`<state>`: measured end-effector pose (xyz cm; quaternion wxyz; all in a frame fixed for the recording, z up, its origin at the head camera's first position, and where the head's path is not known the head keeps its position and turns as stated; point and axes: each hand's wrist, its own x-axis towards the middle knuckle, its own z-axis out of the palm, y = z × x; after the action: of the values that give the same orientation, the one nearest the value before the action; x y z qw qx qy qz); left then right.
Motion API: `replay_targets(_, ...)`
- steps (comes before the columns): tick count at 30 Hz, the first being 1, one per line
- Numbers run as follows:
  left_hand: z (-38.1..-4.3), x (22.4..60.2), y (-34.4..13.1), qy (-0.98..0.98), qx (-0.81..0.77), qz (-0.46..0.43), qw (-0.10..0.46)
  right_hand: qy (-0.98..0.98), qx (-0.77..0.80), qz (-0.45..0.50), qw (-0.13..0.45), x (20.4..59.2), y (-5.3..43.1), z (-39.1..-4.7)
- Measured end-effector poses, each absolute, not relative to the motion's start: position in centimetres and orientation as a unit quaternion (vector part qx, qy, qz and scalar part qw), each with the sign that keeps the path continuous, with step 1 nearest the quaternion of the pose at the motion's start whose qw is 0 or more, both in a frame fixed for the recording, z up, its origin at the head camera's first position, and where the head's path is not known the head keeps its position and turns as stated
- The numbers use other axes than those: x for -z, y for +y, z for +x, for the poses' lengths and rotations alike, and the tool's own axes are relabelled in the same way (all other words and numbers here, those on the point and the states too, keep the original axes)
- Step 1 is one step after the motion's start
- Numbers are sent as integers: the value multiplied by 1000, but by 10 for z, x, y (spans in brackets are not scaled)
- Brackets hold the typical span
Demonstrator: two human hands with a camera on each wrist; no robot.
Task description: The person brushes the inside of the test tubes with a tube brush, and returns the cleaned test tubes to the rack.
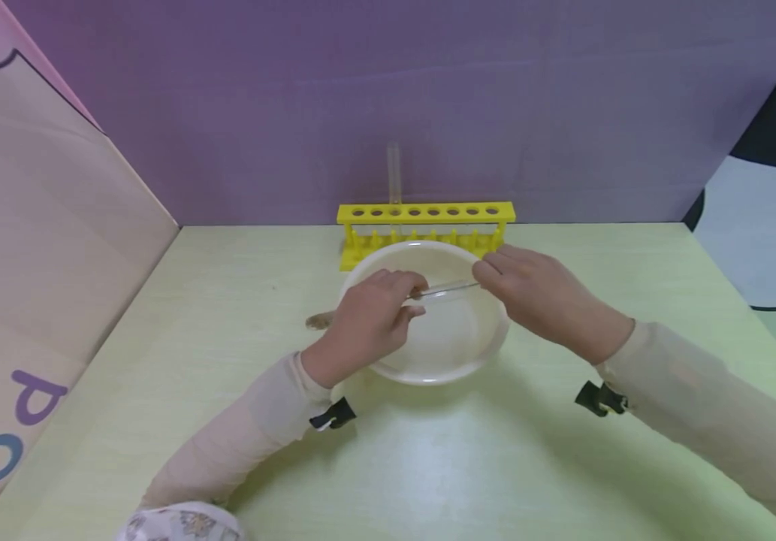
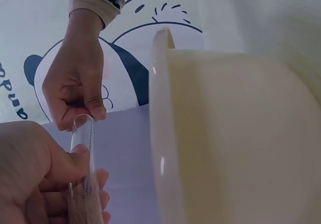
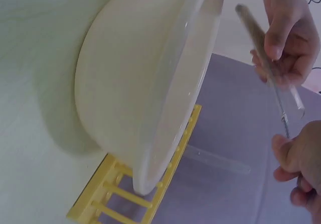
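Observation:
My left hand [image 1: 370,319] grips a clear glass test tube [image 1: 447,289] over a cream basin [image 1: 431,376], its open mouth toward the right. Inside the tube runs a test tube brush, whose brownish bristles [image 2: 85,206] fill the part toward the closed end. That end [image 1: 320,321] sticks out to the left past the hand. The twisted wire handle [image 3: 285,123] leaves the mouth, and my right hand [image 1: 543,293] pinches it with curled fingers close to the tube's mouth.
Behind the basin stands a yellow test tube rack [image 1: 426,213]. A second clear test tube [image 1: 394,173] stands upright in it, left of its middle. The pale green table [image 1: 415,466] meets a purple backdrop [image 1: 279,135] at the rear.

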<state>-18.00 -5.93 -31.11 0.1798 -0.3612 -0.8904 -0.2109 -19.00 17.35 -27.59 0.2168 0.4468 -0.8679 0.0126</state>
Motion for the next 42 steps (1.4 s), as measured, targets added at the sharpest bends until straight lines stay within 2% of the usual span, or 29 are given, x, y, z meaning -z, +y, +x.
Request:
replay_targets(6, -181, 309, -59, -893, 253, -349, 130, -824, 13, 497, 272, 275, 178, -199)
replay_targets(13, -179, 306, -59, -899, 251, -342, 113, -797, 19, 521, 304, 275, 180, -204)
replay_targets(42, -181, 308, -65, -897, 266, -348, 47, -761, 20, 543, 355, 284, 193, -203)
